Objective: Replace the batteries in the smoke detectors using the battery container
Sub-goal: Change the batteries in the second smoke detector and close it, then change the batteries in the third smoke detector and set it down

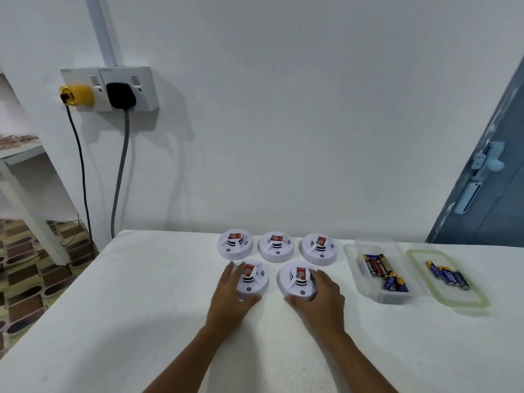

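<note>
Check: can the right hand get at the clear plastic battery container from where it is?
Probably yes. The right hand grips the near-right white smoke detector; the clear plastic battery container sits open beside it, nothing between.

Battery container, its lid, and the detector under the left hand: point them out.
battery container (pixel 357 268): head view, bare left wall of the clear tub.
lid (pixel 419 258): head view, greenish rim at its far left corner.
front-left smoke detector (pixel 255 282): head view, white top right of the left hand (pixel 231 293).

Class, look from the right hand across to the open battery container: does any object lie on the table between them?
Nothing visible does. The right hand grips the front right smoke detector; only bare table separates it from the battery container.
</note>
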A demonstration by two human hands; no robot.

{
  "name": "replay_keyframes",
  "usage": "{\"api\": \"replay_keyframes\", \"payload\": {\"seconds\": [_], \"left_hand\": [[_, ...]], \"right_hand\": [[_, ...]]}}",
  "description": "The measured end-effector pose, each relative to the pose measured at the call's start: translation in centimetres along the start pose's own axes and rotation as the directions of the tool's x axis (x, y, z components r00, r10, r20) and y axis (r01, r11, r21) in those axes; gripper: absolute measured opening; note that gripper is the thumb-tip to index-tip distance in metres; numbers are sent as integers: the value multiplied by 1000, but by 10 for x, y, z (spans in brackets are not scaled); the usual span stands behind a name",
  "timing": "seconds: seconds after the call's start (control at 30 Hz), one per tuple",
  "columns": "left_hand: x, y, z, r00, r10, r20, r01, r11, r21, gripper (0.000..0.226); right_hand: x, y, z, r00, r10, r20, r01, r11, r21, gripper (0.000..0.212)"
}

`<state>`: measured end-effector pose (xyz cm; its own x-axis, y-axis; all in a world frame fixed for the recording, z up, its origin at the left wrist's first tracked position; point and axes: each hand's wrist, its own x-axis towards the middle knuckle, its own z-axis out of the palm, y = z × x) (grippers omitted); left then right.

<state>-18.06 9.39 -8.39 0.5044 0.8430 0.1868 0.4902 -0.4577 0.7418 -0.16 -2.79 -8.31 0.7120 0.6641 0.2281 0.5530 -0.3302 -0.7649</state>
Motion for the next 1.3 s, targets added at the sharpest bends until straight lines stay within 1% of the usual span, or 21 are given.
{"api": "replay_keyframes", "payload": {"seconds": [0.13, 0.43, 0.7, 0.83, 0.97, 1.0, 1.07, 1.13, 1.17, 1.23, 1.27, 1.3], "left_hand": [[0, 1, 2, 1000, 8, -1, -8, 1000, 23, 83], [2, -2, 7, 998, -9, -59, 11, 999, 33, 83], [0, -1, 8, 999, -19, -39, 22, 998, 57, 83], [1, -1, 8, 999, -41, -21, 42, 996, 84, 86], [-1, 3, 7, 1000, 23, -16, -21, 996, 92, 94], [-1, 3, 6, 999, 41, -27, -39, 997, 65, 94], [0, 4, 1, 994, 60, -92, -62, 998, -20, 86], [6, 5, -8, 982, 58, -180, -75, 993, -86, 77], [14, 6, -15, 976, 45, -213, -65, 994, -92, 74], [38, 3, -28, 968, -6, -250, -8, 998, -57, 71], [54, 1, -33, 966, -15, -260, 12, 1000, -12, 72], [70, 0, -37, 967, -19, -253, 32, 998, 49, 73]], "right_hand": [[1, -1, 0, 1000, -25, -9, 25, 999, -37, 79], [1, -2, -1, 999, -36, -24, 35, 998, -61, 81], [0, -1, -2, 998, -56, -24, 53, 993, -109, 76], [-1, -2, -1, 999, -51, -9, 50, 993, -106, 74], [-3, -2, -1, 999, -44, -5, 44, 995, -95, 82], [-3, -2, -1, 999, -43, -8, 42, 995, -86, 84], [-3, -4, -3, 999, -45, -25, 44, 998, -48, 83], [-2, -6, -5, 997, -48, -60, 48, 999, 9, 70], [-2, -8, -6, 995, -61, -83, 62, 998, 20, 64], [4, -16, -9, 981, -140, -131, 143, 990, 16, 62], [8, -22, -9, 975, -181, -130, 186, 982, 25, 62], [15, -31, -8, 974, -206, -97, 211, 976, 45, 61]]}}
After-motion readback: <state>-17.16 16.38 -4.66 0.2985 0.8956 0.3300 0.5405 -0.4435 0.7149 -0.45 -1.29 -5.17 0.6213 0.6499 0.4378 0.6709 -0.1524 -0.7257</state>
